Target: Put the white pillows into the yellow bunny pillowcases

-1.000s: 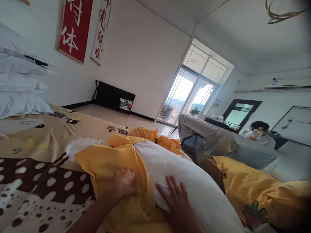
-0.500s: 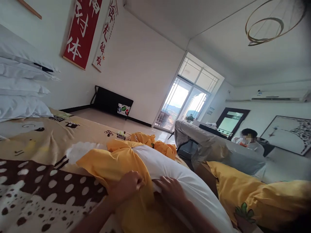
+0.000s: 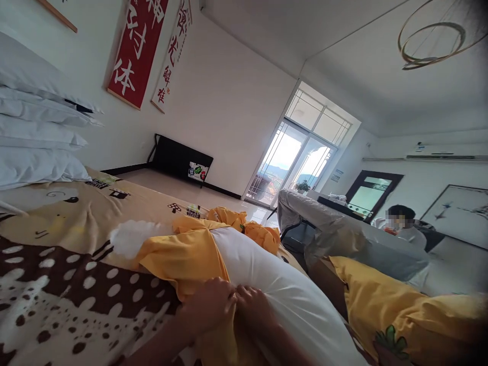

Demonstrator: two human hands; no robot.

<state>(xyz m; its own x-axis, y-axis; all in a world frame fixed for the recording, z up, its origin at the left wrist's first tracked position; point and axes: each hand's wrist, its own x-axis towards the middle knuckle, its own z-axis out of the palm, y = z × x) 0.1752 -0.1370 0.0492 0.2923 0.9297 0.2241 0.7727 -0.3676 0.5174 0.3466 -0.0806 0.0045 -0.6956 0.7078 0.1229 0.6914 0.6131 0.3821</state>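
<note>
Four white pillows [image 3: 34, 137] sit stacked far left on the spotted blanket [image 3: 57, 274]. Left hand [image 3: 209, 305] and right hand [image 3: 253, 305] pinch the yellow case [image 3: 183, 259] together around the white pillow [image 3: 282, 295]. Another yellow pillow [image 3: 404, 310] lies right, near a seated person [image 3: 400, 223].

Looks like somebody's home, a bedroom opening into a living area. A bed with a cartoon-print blanket [image 3: 57, 239] is taking up the foreground, white pillows [image 3: 34, 132] are piling up at its head, red calligraphy banners [image 3: 137, 51] are hanging on the wall. A glass balcony door [image 3: 293, 162] is letting daylight in, an air conditioner [image 3: 446, 152] is sitting high up, and a person [image 3: 400, 226] is sitting behind a covered sofa [image 3: 343, 234].
</note>
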